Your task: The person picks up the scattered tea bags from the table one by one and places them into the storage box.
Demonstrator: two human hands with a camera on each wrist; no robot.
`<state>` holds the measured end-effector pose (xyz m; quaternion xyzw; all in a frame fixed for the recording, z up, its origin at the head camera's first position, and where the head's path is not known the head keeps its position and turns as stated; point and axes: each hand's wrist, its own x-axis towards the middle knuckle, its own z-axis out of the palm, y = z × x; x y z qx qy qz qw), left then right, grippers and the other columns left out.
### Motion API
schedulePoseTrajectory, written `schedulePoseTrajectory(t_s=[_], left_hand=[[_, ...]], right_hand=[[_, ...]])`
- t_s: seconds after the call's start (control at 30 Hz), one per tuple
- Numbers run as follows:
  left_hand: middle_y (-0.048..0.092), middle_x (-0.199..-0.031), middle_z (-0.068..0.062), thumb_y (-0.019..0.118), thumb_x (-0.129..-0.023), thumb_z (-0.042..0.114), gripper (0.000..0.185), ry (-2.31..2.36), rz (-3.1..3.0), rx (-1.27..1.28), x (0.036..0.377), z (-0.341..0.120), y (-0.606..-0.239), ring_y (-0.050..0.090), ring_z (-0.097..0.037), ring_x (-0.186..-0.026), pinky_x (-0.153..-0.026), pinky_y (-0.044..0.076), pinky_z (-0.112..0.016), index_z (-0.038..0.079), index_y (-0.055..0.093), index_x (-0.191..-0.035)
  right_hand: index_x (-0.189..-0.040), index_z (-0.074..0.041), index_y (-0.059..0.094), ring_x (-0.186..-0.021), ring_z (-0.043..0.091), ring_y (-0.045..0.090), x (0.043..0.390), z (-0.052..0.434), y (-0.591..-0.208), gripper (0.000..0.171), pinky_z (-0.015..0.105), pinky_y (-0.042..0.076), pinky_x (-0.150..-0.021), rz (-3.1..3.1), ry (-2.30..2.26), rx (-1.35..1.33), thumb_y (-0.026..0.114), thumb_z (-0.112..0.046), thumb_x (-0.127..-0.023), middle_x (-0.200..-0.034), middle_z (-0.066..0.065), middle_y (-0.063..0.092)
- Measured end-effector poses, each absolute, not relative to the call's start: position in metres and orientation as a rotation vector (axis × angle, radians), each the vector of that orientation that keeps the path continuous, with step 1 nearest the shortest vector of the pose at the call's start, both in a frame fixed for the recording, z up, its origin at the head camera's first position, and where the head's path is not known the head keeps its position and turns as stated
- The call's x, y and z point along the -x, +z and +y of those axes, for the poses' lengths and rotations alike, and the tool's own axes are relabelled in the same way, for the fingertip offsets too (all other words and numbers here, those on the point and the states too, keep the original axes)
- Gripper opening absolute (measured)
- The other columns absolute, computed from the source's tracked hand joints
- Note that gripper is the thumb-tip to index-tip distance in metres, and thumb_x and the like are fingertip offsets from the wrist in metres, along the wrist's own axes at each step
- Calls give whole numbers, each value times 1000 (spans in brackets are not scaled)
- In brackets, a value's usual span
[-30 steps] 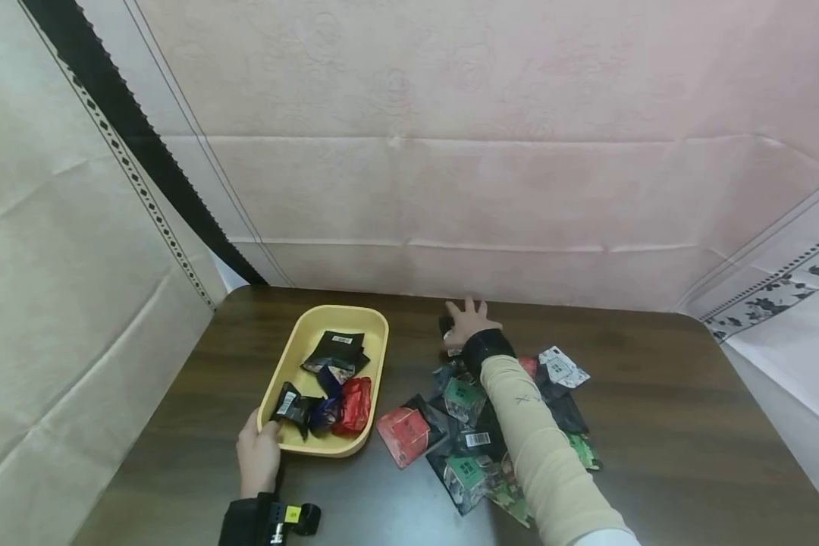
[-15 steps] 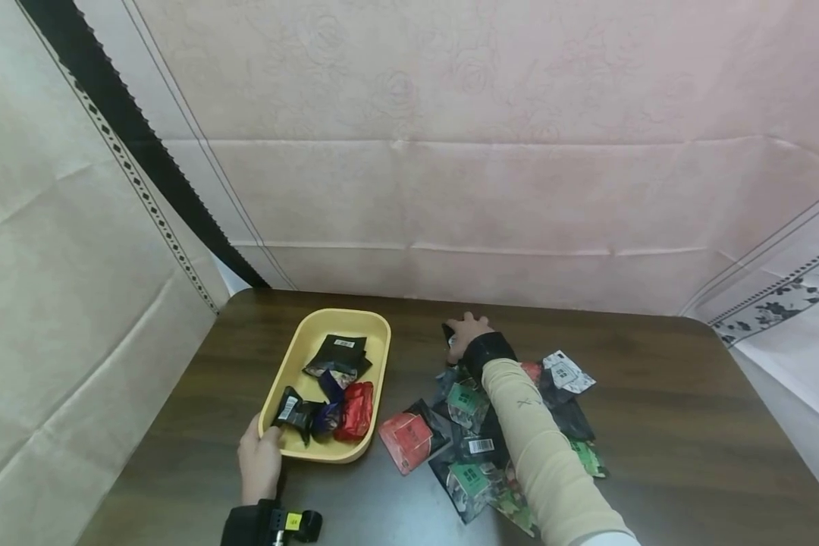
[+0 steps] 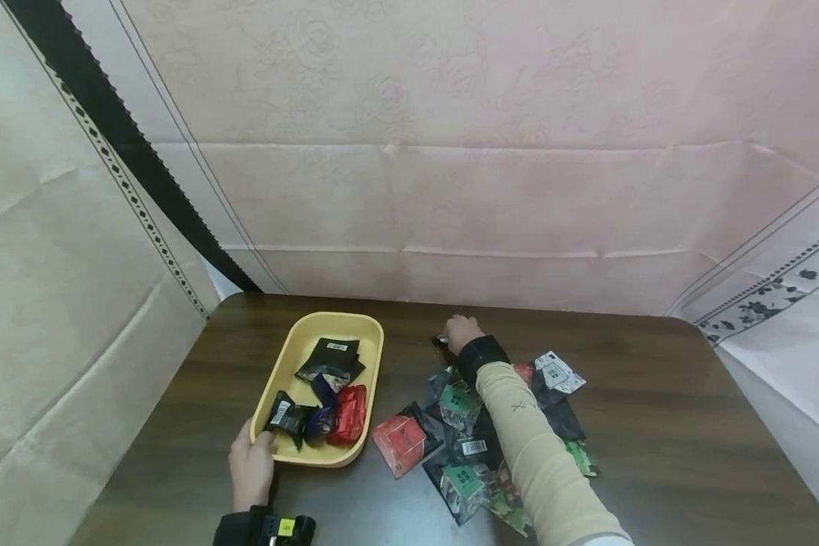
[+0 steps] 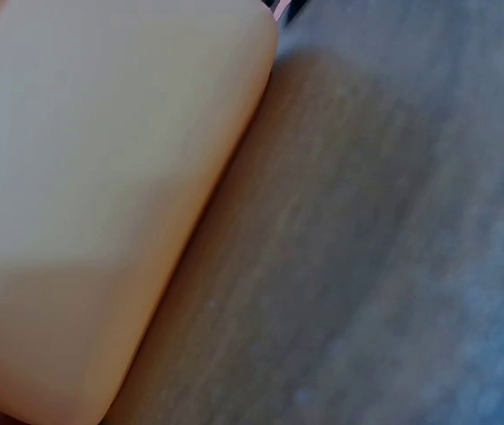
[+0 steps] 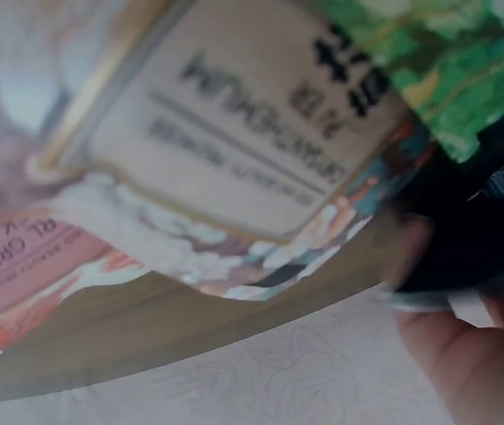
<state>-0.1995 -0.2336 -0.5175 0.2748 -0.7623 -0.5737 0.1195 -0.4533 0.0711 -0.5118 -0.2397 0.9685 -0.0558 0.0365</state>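
Head view | right hand (image 3: pixel 461 332) fingers curled round dark packet (image 3: pixel 440 340) | left hand (image 3: pixel 251 464) fingers grip yellow tray (image 3: pixel 375 356) rim

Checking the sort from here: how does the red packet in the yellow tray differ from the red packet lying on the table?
The red packet in the tray looks crumpled and plain glossy red; it lies among dark packets inside the yellow tray. The red packet on the table lies flat, looks larger, and has a dark border. Both are red sachets.

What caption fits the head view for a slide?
Left hand holds the yellow tray; right hand grips a dark packet beyond the pile.
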Motion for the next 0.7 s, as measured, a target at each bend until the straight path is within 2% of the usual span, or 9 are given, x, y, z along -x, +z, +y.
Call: schedulePoseTrajectory(t_s=[0.07,0.23,0.4,0.6,0.7], left_hand=[[46,-125,-27,35,-82,1,47,-1682,-2227,-802,200,-233,-518,45,-32,-104,-84,34,-41,-5,43,-128],[47,-124,-27,35,-83,1,45,-1666,-2231,-801,200,-233,-517,45,-32,-102,-83,35,-40,-5,44,-127],[45,-125,-29,35,-83,0,46,-1669,-2228,-792,199,-233,-516,44,-33,-104,-85,35,-43,-7,43,-128],[45,-125,-28,33,-83,1,45,-1676,-2212,-820,200,-232,-517,44,-33,-103,-84,35,-44,-7,43,-126],[43,-129,-28,33,-82,0,47,-1706,-2196,-810,201,-230,-518,43,-33,-108,-89,34,-46,-7,42,-128]], right_hand=[[-69,-12,73,-81,26,57,452,71,-509,19,44,42,-77,3028,-171,818,62,1,-76,-78,5,65],[-71,-3,69,-79,29,56,426,60,-477,11,41,42,-76,3157,-107,823,61,1,-78,-77,11,63],[-77,-7,71,-80,24,56,415,40,-461,10,37,39,-79,3281,-26,910,62,-2,-75,-78,7,65],[-86,-13,73,-87,20,55,387,-13,-431,21,34,36,-81,3252,-193,1276,62,-2,-73,-87,2,67],[-92,-15,73,-92,18,54,370,-40,-424,24,33,35,-83,3207,-207,1429,64,-4,-73,-91,2,66]])
